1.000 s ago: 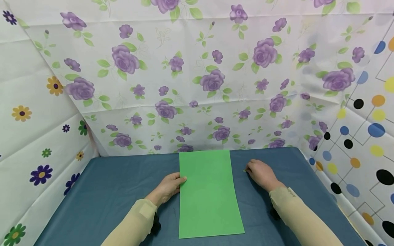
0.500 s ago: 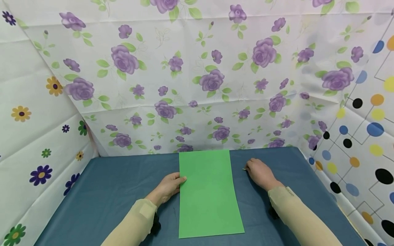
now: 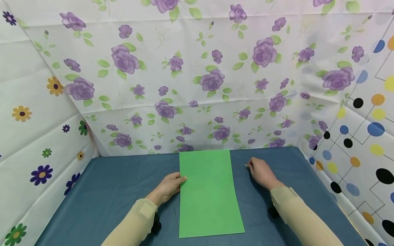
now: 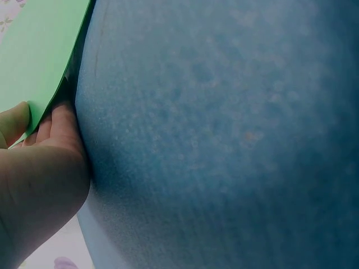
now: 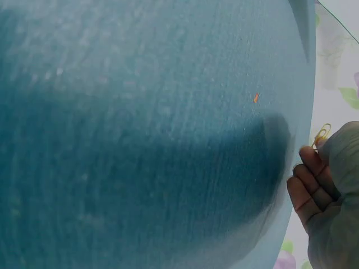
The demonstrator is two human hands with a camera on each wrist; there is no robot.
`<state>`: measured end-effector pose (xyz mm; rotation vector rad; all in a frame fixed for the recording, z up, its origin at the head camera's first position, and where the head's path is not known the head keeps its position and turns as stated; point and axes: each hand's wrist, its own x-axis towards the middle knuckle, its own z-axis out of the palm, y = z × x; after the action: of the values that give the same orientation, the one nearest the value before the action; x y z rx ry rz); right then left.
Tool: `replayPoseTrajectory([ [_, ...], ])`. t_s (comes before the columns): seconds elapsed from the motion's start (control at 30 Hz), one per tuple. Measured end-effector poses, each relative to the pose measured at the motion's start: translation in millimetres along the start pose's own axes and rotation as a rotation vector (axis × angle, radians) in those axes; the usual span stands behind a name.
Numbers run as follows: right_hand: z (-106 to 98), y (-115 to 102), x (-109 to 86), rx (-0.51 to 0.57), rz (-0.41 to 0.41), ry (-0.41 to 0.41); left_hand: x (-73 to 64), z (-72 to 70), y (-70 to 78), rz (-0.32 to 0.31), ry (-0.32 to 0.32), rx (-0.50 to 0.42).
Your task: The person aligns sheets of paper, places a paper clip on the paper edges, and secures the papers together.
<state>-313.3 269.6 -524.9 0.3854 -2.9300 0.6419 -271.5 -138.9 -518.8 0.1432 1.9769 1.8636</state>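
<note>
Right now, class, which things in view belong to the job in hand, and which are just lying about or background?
In the job:
green sheet, its edge pinched by the left hand
yellow paper clip, held by the right hand

Not in it:
blue cloth
purple-flowered backdrop
dotted backdrop
daisy-patterned backdrop
tiny orange speck on the cloth

A green sheet (image 3: pixel 210 194) curves up between left thumb (image 4: pixel 15 123) and fingers (image 4: pixel 61 122); a yellow paper clip (image 5: pixel 322 133) juts from right fingertips (image 5: pixel 307 153).

No legible text or numbers
</note>
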Motion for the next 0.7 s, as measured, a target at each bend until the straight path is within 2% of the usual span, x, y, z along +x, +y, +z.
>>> replayPoseTrajectory([
  [0.7,-3.5,2.3,-3.6,0.057,0.027,-0.024,-0.3,-0.6,-0.4,0.000,0.002,-0.003],
])
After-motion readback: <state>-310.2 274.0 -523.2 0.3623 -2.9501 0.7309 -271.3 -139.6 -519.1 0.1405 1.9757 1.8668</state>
